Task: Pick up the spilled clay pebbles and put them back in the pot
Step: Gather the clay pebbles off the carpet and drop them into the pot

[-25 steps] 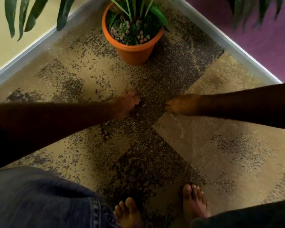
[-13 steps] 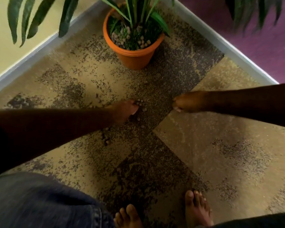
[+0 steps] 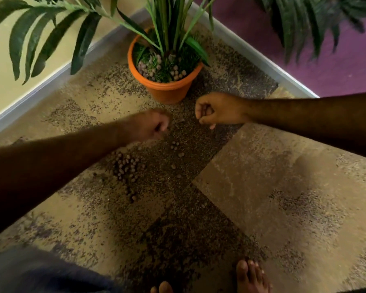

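Note:
Spilled clay pebbles lie in a brown heap on the carpet, with a few strays to its right. The orange pot stands beyond them in the corner, with a green plant and more pebbles inside it. My left hand hovers above the heap, blurred, its fingers curled into a fist round pebbles. Just in front of the pot, my right hand is a fist too, and a pebble shows between its curled fingers.
Grey skirting and walls close the corner behind the pot. Long palm leaves hang over the left side, and more leaves hang at the upper right. My bare feet stand at the bottom edge.
Both hands lifted off the carpet and curled into fists. The left hand rose away from the heap, which now lies uncovered. The right hand moved up toward the pot.

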Motion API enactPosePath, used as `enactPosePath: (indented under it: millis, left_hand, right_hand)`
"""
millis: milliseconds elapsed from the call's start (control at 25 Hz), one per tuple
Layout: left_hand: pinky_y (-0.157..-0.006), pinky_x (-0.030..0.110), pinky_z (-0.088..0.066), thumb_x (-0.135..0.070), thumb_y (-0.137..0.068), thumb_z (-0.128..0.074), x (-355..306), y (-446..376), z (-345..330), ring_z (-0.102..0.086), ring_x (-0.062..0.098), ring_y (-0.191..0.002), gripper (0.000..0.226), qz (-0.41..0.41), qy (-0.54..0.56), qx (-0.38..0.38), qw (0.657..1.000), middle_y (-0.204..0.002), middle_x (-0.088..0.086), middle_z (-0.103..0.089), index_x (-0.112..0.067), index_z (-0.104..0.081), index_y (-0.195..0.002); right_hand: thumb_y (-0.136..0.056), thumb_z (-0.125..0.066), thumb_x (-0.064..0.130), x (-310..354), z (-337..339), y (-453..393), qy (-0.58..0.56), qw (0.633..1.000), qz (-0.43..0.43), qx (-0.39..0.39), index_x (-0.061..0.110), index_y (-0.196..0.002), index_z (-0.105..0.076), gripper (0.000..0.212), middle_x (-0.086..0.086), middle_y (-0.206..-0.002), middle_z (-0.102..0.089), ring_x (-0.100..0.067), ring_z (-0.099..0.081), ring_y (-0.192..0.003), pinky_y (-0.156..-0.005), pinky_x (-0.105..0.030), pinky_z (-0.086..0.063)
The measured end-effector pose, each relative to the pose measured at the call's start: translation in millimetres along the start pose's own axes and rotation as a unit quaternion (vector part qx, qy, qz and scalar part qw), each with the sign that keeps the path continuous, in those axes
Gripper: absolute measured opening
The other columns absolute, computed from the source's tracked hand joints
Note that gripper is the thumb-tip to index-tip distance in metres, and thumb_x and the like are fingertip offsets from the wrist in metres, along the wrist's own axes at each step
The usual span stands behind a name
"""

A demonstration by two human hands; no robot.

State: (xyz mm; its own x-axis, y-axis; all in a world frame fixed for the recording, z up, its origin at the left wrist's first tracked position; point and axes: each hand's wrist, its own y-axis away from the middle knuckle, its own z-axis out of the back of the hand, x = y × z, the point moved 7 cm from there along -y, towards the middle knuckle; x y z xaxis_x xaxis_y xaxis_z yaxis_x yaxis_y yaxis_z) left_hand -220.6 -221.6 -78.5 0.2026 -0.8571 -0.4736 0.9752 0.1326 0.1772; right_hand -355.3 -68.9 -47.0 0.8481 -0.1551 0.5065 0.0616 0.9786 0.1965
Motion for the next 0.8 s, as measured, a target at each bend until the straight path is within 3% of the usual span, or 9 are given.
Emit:
enactPosePath:
  millis: [40,80,240,360,480,560,680,800]
  left_hand:
    - [-0.063,0.025,-0.042,-0.019,-0.077,-0.067,-1,8,-4,-0.049,-0.001,-0.072,0.021,0.049,-0.048,0.053,0.996,-0.082,-0.014,-0.051,-0.029,-0.049,-0.078]
    - [-0.062,0.026,-0.044,-0.022,-0.075,-0.068,6,4,9,-0.05,0.0,-0.071,0.021,0.049,-0.031,0.034,0.998,-0.079,-0.017,-0.052,-0.031,-0.049,-0.079]
    - [-0.06,0.023,-0.047,-0.017,-0.073,-0.077,-9,13,22,-0.056,0.001,-0.067,0.024,0.062,0.052,0.093,0.992,-0.074,-0.013,-0.062,-0.03,-0.058,-0.08]
    - [-0.067,0.017,-0.051,-0.01,-0.078,-0.08,-8,17,42,-0.065,-0.001,-0.075,0.026,0.085,0.145,0.08,0.983,-0.084,-0.013,-0.07,-0.03,-0.067,-0.089]
    - [-0.075,0.015,-0.055,-0.001,-0.082,-0.074,-3,17,81,-0.067,0.005,-0.081,0.022,0.08,0.255,-0.033,0.963,-0.087,-0.009,-0.071,-0.016,-0.068,-0.097]
    - [-0.073,0.015,-0.055,0.002,-0.084,-0.073,11,16,100,-0.066,0.003,-0.076,0.02,0.099,0.272,-0.128,0.949,-0.084,-0.007,-0.069,-0.013,-0.066,-0.094]
    - [-0.069,0.019,-0.057,-0.004,-0.084,-0.073,35,14,102,-0.065,-0.001,-0.071,0.025,0.147,0.249,-0.236,0.928,-0.081,-0.007,-0.066,-0.027,-0.062,-0.086]
    - [-0.072,0.022,-0.059,-0.017,-0.082,-0.074,52,16,97,-0.066,-0.004,-0.079,0.034,0.195,0.217,-0.267,0.919,-0.082,-0.015,-0.067,-0.049,-0.061,-0.086]
  right_hand:
    - [-0.09,-0.066,0.003,-5,17,-46,-0.108,0.991,-0.002,0.075,0.006,-0.098,-0.065,0.008,-0.002,-0.074,-0.063,-0.003,-0.064,-0.058,-0.069,-0.054,-0.061]
    - [-0.089,-0.068,0.002,-3,32,-65,-0.133,0.985,-0.019,0.106,0.006,-0.096,-0.065,0.009,-0.002,-0.074,-0.064,-0.004,-0.064,-0.06,-0.067,-0.046,-0.063]
    - [-0.088,-0.07,0.004,16,45,-63,-0.163,0.986,0.032,0.02,0.002,-0.099,-0.064,0.012,-0.004,-0.08,-0.067,-0.007,-0.068,-0.063,-0.059,-0.028,-0.061]
    - [-0.088,-0.07,0.004,16,68,-82,-0.223,0.975,0.003,-0.022,-0.002,-0.103,-0.063,0.017,-0.014,-0.087,-0.068,-0.014,-0.07,-0.071,-0.064,-0.035,-0.063]
    - [-0.088,-0.07,0.005,13,67,-84,-0.268,0.961,-0.036,-0.055,-0.003,-0.107,-0.063,0.022,-0.027,-0.098,-0.066,-0.02,-0.072,-0.075,-0.068,-0.039,-0.064]
    - [-0.087,-0.07,0.001,13,71,-85,-0.317,0.942,-0.066,-0.082,-0.004,-0.112,-0.06,0.027,-0.025,-0.099,-0.064,-0.025,-0.073,-0.082,-0.074,-0.041,-0.063]
    - [-0.088,-0.063,-0.008,9,67,-87,-0.436,0.889,-0.108,-0.092,-0.003,-0.123,-0.051,0.037,-0.021,-0.12,-0.062,-0.027,-0.07,-0.103,-0.084,-0.042,-0.061]
    - [-0.09,-0.054,-0.013,10,63,-85,-0.471,0.873,-0.092,-0.092,0.001,-0.124,-0.043,0.038,-0.02,-0.131,-0.056,-0.027,-0.066,-0.113,-0.086,-0.041,-0.061]
